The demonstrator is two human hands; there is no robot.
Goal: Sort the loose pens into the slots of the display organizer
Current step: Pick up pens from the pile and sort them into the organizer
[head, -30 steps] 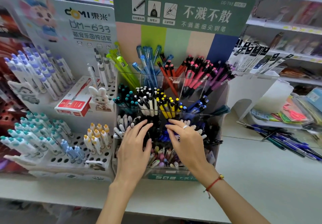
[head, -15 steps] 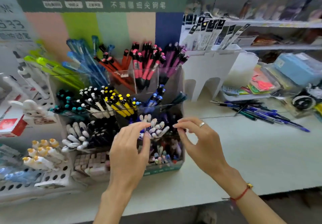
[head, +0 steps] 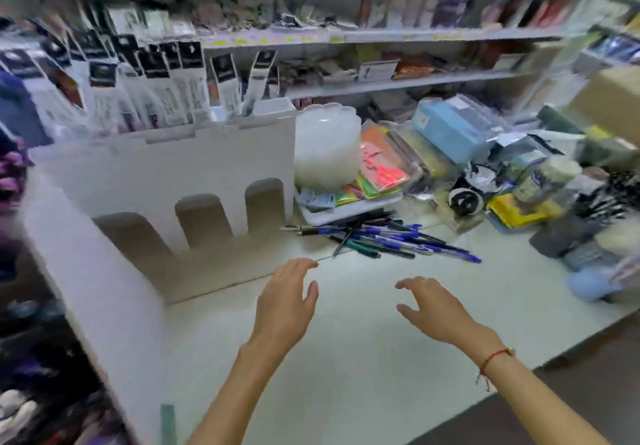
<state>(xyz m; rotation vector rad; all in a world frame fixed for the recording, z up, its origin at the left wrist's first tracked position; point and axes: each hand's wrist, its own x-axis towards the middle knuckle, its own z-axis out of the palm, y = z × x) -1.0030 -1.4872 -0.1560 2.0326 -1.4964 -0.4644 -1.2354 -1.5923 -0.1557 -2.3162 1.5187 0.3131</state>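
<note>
Far left: organizer (head: 14, 181) only shows as a blurred dark/purple strip at the frame edge, slots not readable. Next to it a white stand (head: 207, 157) with arched cutouts sits on the tabletop (head: 346, 358). Left hand (head: 285, 301) hovers above bare tabletop, fingers relaxed and spread, holding nothing. Right hand (head: 431, 309) same: fingers loosely spread, empty, red cord on the wrist. Pens (head: 384, 237) lie in a loose crossed pile, mostly blue with a few dark green/black, on the tabletop beyond both hands, near a tray of packets; hands are apart from the pile, not touching it. Step looks like the fetch: reaching for a batch. Next move: extend forward, close on a few pens, carry left to the organizer, match slots by colour. Crossed pile, so expect stragglers to drag or roll
</note>
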